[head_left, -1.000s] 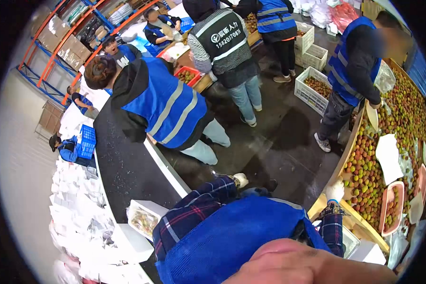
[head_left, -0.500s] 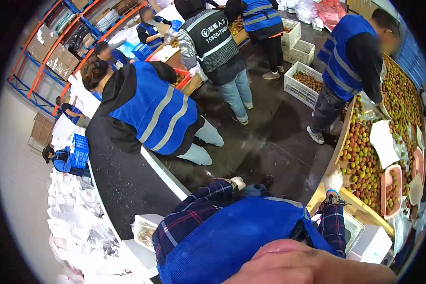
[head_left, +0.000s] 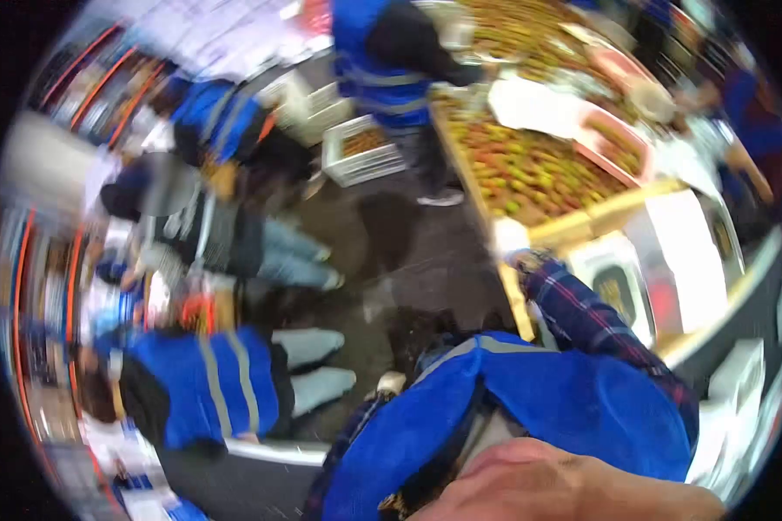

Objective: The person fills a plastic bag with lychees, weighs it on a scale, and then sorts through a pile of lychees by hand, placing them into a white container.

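My right hand point(head_left: 510, 236), in a white glove, is at the corner of a wooden-edged bin point(head_left: 573, 224) of small round red-and-green fruit point(head_left: 530, 165). Motion smears its fingers. My left hand point(head_left: 391, 383), in a pale glove, hangs low in front of my body, its fingers blurred too. Near my right forearm stands a white box point(head_left: 641, 308) with a dark item inside. A pink basket point(head_left: 641, 174) holding some fruit and a white sheet point(head_left: 534, 106) lie on the fruit heap.
A person in a blue vest point(head_left: 382, 52) stands beside the bin. White crates point(head_left: 365, 170), one with fruit, sit on the dark floor point(head_left: 391, 252). Other workers point(head_left: 208, 382) stand at the left by a dark belt point(head_left: 261, 478). More people are beyond the bin on the right.
My view has swung to the right, so the fruit bin and the workers have shifted left. My right hand stays by the bin's edge; my left stays low.
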`<move>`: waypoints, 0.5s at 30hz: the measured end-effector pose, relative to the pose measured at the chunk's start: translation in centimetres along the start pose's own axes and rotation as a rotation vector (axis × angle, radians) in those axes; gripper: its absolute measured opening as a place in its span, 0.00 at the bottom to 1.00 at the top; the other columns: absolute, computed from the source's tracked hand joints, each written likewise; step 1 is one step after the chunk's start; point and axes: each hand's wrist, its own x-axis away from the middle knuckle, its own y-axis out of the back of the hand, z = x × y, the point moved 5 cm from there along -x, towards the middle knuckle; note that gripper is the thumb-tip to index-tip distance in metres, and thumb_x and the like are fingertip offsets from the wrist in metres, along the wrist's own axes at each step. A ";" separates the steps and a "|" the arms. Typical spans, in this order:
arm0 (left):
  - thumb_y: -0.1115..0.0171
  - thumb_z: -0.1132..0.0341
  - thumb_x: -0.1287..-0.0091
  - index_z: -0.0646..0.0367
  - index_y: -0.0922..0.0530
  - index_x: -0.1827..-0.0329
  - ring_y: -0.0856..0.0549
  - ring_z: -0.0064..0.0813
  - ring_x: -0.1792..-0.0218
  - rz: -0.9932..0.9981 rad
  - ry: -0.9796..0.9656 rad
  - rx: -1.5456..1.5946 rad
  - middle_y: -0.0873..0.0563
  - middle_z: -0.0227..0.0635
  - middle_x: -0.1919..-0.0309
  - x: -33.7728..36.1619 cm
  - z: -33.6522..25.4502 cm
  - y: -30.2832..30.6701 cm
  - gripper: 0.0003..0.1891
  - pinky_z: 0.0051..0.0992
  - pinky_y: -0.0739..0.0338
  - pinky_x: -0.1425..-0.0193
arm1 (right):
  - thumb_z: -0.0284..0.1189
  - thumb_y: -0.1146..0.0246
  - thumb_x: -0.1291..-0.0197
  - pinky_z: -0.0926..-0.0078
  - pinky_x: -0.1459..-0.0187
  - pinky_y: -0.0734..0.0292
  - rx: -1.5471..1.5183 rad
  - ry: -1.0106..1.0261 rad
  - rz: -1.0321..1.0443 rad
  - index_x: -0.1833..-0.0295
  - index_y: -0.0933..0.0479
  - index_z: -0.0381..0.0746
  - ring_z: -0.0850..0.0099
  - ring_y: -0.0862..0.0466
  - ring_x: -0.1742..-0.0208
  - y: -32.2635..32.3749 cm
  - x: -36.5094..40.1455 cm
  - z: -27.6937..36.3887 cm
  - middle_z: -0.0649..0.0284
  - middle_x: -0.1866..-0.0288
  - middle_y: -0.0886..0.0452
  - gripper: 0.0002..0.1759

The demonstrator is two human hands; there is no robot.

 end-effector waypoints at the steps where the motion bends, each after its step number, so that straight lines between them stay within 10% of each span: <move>1: 0.36 0.50 0.23 0.49 0.14 0.66 0.15 0.38 0.72 0.034 0.001 -0.019 0.12 0.34 0.69 -0.1 0.6 -0.6 0.16 0.41 0.23 0.64 | 0.39 0.22 0.46 0.48 0.53 0.09 -0.008 -0.005 0.091 0.58 0.10 0.36 0.46 0.06 0.57 0.1 0.1 0.0 0.45 0.60 0.07 0.17; 4: 0.36 0.51 0.24 0.50 0.13 0.64 0.14 0.38 0.69 0.103 0.005 -0.084 0.11 0.35 0.67 0.2 0.7 -0.2 0.15 0.41 0.22 0.62 | 0.37 0.21 0.46 0.47 0.47 0.16 0.033 0.021 -0.122 0.32 0.18 0.40 0.48 0.09 0.49 0.8 1.3 0.4 0.50 0.50 0.10 0.35; 7: 0.35 0.52 0.24 0.52 0.12 0.62 0.13 0.38 0.67 0.112 0.008 -0.146 0.10 0.36 0.66 -0.2 -0.4 2.7 0.15 0.40 0.21 0.59 | 0.39 0.20 0.46 0.47 0.41 0.19 -0.007 -0.011 -0.080 0.27 0.24 0.40 0.46 0.12 0.43 0.2 0.8 0.1 0.48 0.46 0.13 0.41; 15: 0.34 0.53 0.25 0.55 0.10 0.56 0.11 0.38 0.61 0.053 -0.031 -0.308 0.08 0.37 0.61 -3.3 -4.7 20.5 0.15 0.39 0.18 0.53 | 0.34 0.35 0.36 0.52 0.44 0.19 0.053 0.025 -0.014 0.43 0.13 0.42 0.54 0.11 0.48 -1.0 0.6 0.1 0.54 0.51 0.11 0.17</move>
